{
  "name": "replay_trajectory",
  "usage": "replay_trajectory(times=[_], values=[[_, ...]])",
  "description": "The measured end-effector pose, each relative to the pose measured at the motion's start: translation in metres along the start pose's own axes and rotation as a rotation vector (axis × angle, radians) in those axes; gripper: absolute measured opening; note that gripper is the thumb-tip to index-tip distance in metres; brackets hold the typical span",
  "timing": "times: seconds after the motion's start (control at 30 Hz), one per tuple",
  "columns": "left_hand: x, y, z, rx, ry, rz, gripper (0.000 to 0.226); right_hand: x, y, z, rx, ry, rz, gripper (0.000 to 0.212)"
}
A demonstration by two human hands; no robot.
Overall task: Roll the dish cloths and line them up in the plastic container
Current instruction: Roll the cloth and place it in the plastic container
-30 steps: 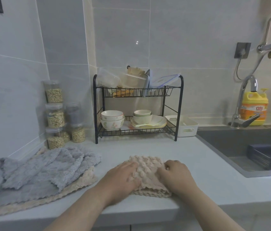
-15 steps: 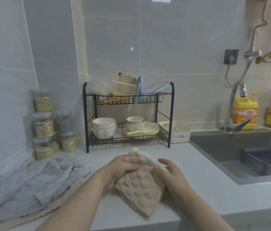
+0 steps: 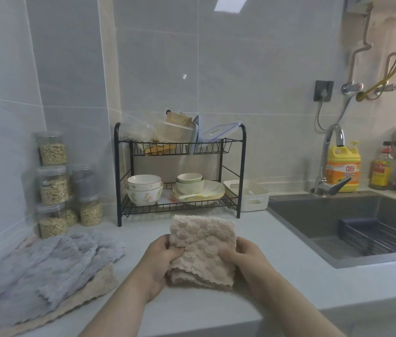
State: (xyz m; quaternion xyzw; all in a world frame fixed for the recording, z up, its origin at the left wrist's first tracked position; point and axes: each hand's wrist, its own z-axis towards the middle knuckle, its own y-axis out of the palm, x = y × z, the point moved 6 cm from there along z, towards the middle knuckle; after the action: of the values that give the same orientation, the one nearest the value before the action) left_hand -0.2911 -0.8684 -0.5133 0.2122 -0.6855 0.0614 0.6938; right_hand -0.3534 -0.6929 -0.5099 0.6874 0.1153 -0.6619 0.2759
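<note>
Grey counter [image 3: 277, 276] with heap of cloths [image 3: 41, 266], stacked jars [image 3: 53, 186], black rack [image 3: 242, 171], white plastic container [image 3: 253, 199].

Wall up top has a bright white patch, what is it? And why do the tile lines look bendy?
Head view: the white patch is a light's glare on the shiny wall tile, with a tiny glint lower down. Head view: the tile lines bow because the wide-angle lens bends things near the edges; the cloth in the middle looks clear.
</note>
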Motion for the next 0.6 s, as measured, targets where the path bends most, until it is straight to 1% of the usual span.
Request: replay_trajectory(times=[0.03,0.13,0.27,0.33,0.4,0.47,0.6], values=[[0.0,-0.001,0.001,0.002,0.001,-0.015,0.026,0.001,0.001,0.001,0.007,-0.002,-0.028,0.039],[0.001,0.0,0.0,-0.015,-0.001,-0.012,0.027,-0.002,-0.002,0.002,0.057,-0.052,-0.106,0.024],[0.001,0.002,-0.001,-0.052,-0.015,-0.029,0.031,-0.006,0.003,0.0,0.02,-0.085,-0.185,0.026],[0.002,0.003,-0.003,-0.057,-0.023,-0.025,0.029,-0.007,-0.003,0.001,0.063,-0.076,-0.145,0.029],[0.003,0.006,-0.005,-0.067,-0.016,-0.013,0.027,-0.006,-0.009,0.003,0.09,-0.06,-0.043,0.03],[0.004,0.007,-0.006,-0.083,-0.01,-0.011,0.026,-0.006,-0.013,0.004,0.083,-0.056,0.021,0.031],[0.004,0.006,-0.005,-0.101,-0.027,-0.08,0.024,-0.008,-0.01,0.001,0.031,-0.071,0.038,0.034]])
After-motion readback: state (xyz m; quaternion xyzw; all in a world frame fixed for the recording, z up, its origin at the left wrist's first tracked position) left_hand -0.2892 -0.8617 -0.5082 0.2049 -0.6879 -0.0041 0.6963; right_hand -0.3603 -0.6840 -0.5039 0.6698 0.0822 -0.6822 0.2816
